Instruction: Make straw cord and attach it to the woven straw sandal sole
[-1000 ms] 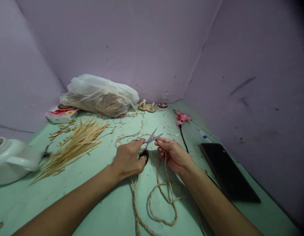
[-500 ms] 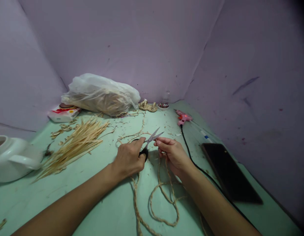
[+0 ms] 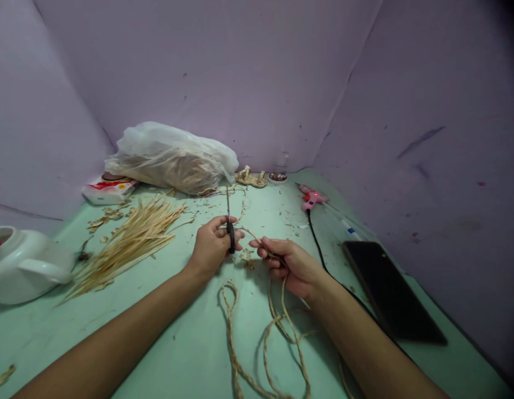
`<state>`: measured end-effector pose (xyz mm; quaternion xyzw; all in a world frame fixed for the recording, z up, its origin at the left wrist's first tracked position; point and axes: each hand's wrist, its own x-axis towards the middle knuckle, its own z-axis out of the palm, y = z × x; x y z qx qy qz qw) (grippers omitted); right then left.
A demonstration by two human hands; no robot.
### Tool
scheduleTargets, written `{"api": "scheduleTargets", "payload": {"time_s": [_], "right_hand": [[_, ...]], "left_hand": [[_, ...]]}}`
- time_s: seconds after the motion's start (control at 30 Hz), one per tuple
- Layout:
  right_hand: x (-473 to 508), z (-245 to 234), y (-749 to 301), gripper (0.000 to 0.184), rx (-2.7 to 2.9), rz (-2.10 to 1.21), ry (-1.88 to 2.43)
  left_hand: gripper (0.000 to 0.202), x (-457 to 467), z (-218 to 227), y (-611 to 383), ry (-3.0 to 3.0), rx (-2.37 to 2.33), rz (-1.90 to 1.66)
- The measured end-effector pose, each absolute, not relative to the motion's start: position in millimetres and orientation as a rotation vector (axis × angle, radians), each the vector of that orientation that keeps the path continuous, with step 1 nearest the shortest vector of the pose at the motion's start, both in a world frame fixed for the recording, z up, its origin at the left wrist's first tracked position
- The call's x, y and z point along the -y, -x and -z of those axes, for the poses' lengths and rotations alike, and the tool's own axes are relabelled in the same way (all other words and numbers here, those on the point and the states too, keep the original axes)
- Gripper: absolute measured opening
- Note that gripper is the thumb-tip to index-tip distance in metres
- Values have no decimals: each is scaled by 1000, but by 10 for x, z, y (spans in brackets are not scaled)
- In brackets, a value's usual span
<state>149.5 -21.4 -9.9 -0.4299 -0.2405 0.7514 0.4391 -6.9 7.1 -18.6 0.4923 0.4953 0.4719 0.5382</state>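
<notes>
The person's left hand is gripping the black handles of the scissors, whose blades are pointing toward twelve o'clock. The right hand, with the left lying at its nine to ten o'clock and a small gap separating them, is pinching the twisted cord between thumb and fingers. From that pinch a thin stretch is running toward ten o'clock, while loose loops are lying on the green table around six to seven. A pink glue gun is resting near half past twelve, a phone near three.
</notes>
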Motion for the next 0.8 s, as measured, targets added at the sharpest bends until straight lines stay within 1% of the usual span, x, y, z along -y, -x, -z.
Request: {"api": "scheduleTargets", "payload": {"time_s": [0.1,0.27,0.4,0.5,0.7,0.8], "right_hand": [[249,106,-1483,10,598,-2037,1027],[295,142,-1424,10,696,-1999,1165],[304,167,-1395,20,784,-1953,1124],[317,176,-1387,27,897,-1913,1055],[323,181,-1386,26,1030,-1768,1133],[313,149,-1402,28,999,-1798,1172]], "left_hand": [[40,-96,128,89,-914,-1060,-1110],[36,-160,84,142,-678,-965,-1073],[43,-190,106,142,-762,-1025,-1157],[45,-195,152,121,-811,-1070,-1212],[48,-248,143,165,-839,-1019,-1201],[49,-292,129,226,-842,-997,-1209]]}}
